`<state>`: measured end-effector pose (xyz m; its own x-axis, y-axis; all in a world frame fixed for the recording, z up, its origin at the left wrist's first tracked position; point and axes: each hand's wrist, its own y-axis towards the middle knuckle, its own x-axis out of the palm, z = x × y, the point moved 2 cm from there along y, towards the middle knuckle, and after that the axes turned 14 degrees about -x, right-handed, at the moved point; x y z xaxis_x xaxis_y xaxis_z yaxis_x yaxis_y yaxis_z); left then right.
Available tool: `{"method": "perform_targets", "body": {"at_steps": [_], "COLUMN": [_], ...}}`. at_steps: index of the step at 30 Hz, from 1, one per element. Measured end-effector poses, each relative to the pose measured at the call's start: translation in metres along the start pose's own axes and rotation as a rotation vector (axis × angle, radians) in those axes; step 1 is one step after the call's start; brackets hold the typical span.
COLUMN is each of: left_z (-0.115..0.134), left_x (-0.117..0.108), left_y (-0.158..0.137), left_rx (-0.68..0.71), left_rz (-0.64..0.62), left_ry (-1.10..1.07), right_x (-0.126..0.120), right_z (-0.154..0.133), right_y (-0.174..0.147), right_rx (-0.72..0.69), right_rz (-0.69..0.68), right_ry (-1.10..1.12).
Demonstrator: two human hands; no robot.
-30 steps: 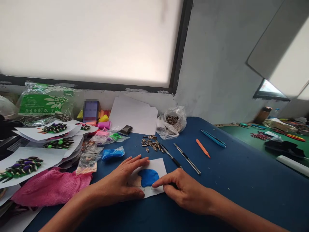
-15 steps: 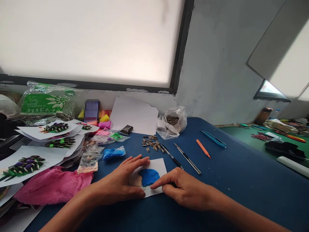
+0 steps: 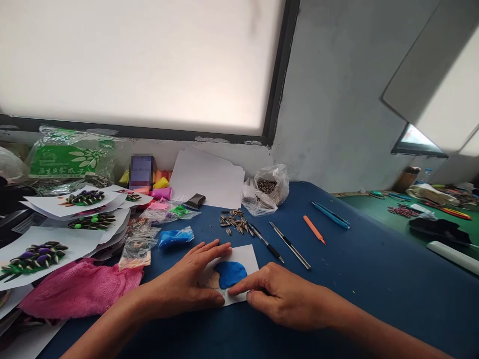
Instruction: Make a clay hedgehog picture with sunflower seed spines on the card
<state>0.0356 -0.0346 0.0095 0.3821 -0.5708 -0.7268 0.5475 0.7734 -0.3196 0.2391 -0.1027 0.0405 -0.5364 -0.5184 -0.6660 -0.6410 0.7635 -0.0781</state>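
Head view: at the left of the blue desk (image 3: 366,299) you have a stack of white sheets (image 3: 80,238) bearing seed-covered shapes, and a pink cloth (image 3: 82,291) lies just nearer you. A blue packet (image 3: 175,237) comes next, its long axis running roughly left to right. Your left hand (image 3: 190,279) is spread flat over the left part of a small paper (image 3: 249,257), fingers toward the desk's far edge, thumb along the paper's lower edge. This paper lies directly in front of you, well in from the desk's slanting right edge, and sits slightly turned. On it, a beige patch (image 3: 212,281) faces left, toward your palm, and touches a larger blue clay patch (image 3: 232,275). Together their long axis runs left to right; the blue's rounded top faces the desk's far edge. Beyond the paper is a small heap of seeds (image 3: 237,223). Your right hand (image 3: 282,294) points left, index fingertip at the paper just below the blue, beside drawn lines (image 3: 223,292); its thumb stands apart from that finger. Your hands are near each other but not joined, neither clamped on anything. Farther right, a pen (image 3: 267,243), a slim metal tool (image 3: 290,245) and an orange marker (image 3: 314,229) slant alike, pen and marker tips toward your right; blue tweezers (image 3: 331,214) lie nearest the desk's right edge.
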Motion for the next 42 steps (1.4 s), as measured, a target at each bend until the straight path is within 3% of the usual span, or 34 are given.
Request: {"method": "perform_targets", "body": {"at_steps": [8, 10, 13, 15, 18, 37, 42], "left_z": [0.002, 0.002, 0.003, 0.005, 0.008, -0.002, -0.002], "left_x": [-0.001, -0.001, -0.002, -0.003, -0.004, -0.001, 0.000], "left_y": [-0.001, -0.001, -0.001, -0.002, -0.005, 0.000, 0.000], "left_rx": [-0.001, 0.006, 0.001, -0.009, -0.020, 0.027, 0.033], "left_rz": [-0.002, -0.006, -0.011, -0.013, -0.021, 0.021, 0.014], "left_ry": [-0.012, -0.012, -0.009, 0.003, 0.023, -0.026, -0.015], "right_x": [0.002, 0.003, 0.008, 0.013, 0.016, 0.012, 0.012], "right_z": [0.002, -0.001, -0.004, -0.003, 0.002, 0.012, 0.018], "right_y": [0.005, 0.003, -0.001, -0.003, -0.001, -0.004, -0.009], "right_rx": [0.058, -0.027, -0.254, -0.369, -0.430, -0.425, -0.411], "right_rz": [0.023, 0.104, 0.197, 0.160, 0.072, 0.086, 0.147], "right_ry": [0.090, -0.052, -0.510, -0.757, -0.888, -0.901, -0.858]}}
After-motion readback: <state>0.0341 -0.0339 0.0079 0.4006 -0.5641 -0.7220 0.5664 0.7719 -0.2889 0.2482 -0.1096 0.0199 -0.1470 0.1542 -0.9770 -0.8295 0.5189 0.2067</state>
